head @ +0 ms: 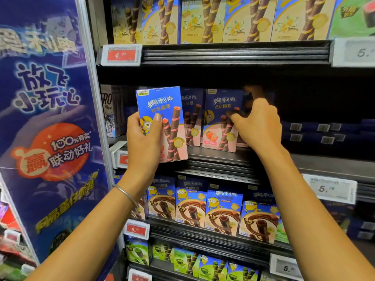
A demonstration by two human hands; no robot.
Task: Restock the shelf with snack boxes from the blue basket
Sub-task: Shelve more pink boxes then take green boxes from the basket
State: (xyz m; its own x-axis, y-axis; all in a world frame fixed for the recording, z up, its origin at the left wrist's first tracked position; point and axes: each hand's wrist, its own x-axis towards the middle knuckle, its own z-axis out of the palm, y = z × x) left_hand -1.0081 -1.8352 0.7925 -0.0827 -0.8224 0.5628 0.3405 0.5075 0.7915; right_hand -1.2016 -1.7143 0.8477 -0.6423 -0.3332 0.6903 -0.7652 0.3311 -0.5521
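- A blue-and-pink cardboard snack box (pixel 162 106), printed with chocolate wafer rolls and a yellow cartoon figure, is held upright by the left hand (pixel 144 138). It is in front of the left end of the dark metal middle shelf (pixel 223 157) and not set on it.
- The box is clamped at its lower left corner: the thumb is laid across the front face and the rest of the hand is closed round the left edge.
- A thin silver bangle (pixel 125 194) is worn on the left wrist.
- A second blue-and-pink snack box (pixel 220 110) is stood upright near the front edge of the middle shelf. A third box of the same print (pixel 192 118) is seen between it and the held one, set further back.
- The right hand (pixel 259 126) is raised at the right edge of the second box. Its thumb tip is laid on the front face, and its blurred fingers are stretched up and back into shadow. Whether anything is clamped there cannot be told.
- Flat dark-blue boxes (pixel 324 132) are stacked at the right end of the middle shelf, barcodes outward.
- Yellow wafer-roll boxes (pixel 203 19) are lined along the top shelf, blue boxes with brown swirls (pixel 223 209) along the shelf below the middle one, and green boxes (pixel 182 260) along the lowest.
- A red price label (pixel 121 55) is fixed at the left end of the upper shelf's front edge, and a white price label (pixel 328 188) is fixed below the middle shelf's right part.
- A tall blue promotional panel (pixel 46 118) is mounted at the left side of the shelving.
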